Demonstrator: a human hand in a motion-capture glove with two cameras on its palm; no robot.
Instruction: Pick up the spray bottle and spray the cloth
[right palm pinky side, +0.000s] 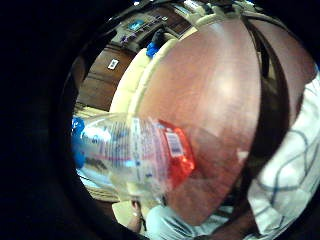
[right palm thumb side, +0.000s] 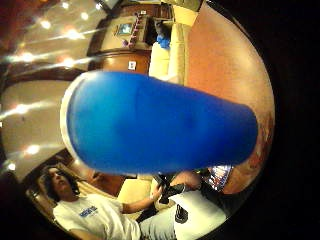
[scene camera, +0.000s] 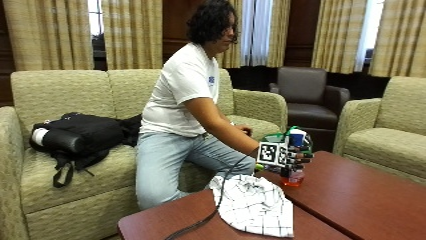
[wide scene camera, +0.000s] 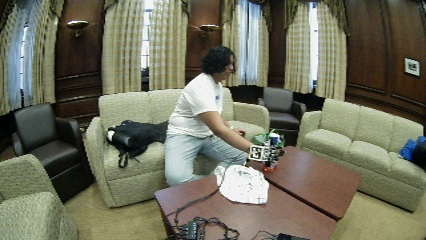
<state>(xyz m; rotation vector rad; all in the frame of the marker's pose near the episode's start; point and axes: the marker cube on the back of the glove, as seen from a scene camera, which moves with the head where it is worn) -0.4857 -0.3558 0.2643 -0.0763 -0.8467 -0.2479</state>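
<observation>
Leftmost of the task's things, seen from the outside view, the white cloth with a thin dark check (scene camera: 255, 205) lies crumpled on the reddish-brown wooden counter (scene camera: 359, 200), just below and beside the black-gloved right hand (scene camera: 293, 155), on the side toward the person's knees. Right of it the hand has its fingers curled round the clear plastic spray bottle with a blue-and-white top and a reddish base (scene camera: 293, 159), so it is clamped on the bottle; the bottle stands upright, its long axis vertical, its base at or just above the counter, and I cannot tell whether it touches. From the little-finger side of the palm the clear labelled body with its red lower part (right palm pinky side: 140, 155) fills the near field over the counter (right palm pinky side: 210, 90), and the check cloth (right palm pinky side: 287, 170) shows at the edge; from the thumb side the blue top (right palm thumb side: 160, 122) sits right against the palm. By my reading the pick-up is made or nearly so, and the spray turns on one thing: the cloth lies low and to the side of the hand, so the nozzle, whose heading is hidden here, would need turning down toward it. The bare hand is not clearly visible.
</observation>
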